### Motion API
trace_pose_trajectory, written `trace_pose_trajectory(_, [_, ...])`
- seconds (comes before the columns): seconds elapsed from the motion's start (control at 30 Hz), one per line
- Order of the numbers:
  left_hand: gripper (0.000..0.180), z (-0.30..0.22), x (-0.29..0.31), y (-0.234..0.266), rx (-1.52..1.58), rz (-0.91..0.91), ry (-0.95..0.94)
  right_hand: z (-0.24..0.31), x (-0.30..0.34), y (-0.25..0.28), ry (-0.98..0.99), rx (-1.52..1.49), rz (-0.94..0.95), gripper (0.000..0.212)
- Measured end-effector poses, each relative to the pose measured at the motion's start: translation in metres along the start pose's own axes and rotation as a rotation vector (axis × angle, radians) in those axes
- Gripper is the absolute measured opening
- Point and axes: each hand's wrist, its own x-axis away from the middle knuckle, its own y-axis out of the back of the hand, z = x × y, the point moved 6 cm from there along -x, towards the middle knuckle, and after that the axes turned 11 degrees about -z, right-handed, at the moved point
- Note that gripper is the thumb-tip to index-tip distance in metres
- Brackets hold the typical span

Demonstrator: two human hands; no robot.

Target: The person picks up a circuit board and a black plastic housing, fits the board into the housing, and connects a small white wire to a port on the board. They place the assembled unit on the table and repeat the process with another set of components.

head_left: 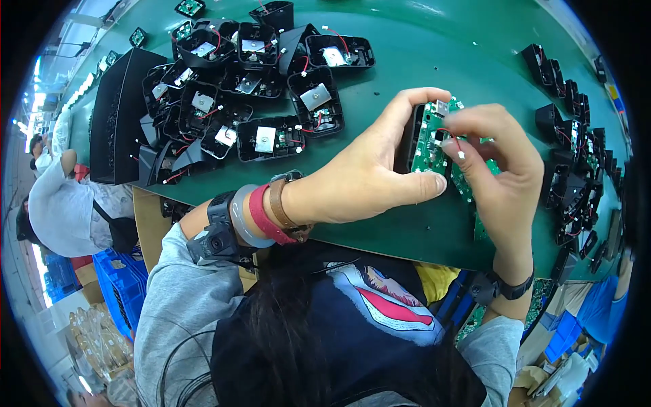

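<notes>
Gripping a black housing at the picture's one o'clock, my left hand closes thumb and fingers around its sides, a green circuit board facing up in it. My right hand curls at three o'clock of that board, fingertips beside a red wire with a white connector; blur means I cannot tell whether they pinch it. Loose green boards lie at five o'clock, more housings toward ten on the green table.
</notes>
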Motion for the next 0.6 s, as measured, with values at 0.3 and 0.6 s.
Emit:
trace_pose_trajectory(0.3, [0.073, -0.004, 0.005, -0.006, -0.032, -0.002, 0.181, -0.007, 0.006, -0.004, -0.278, -0.463, -0.1, 0.009])
trace_pose_trajectory(0.6, [0.067, -0.003, 0.003, 0.009, -0.188, -0.157, -0.022, 0.014, 0.007, -0.005, 0.25, 0.255, -0.025, 0.012])
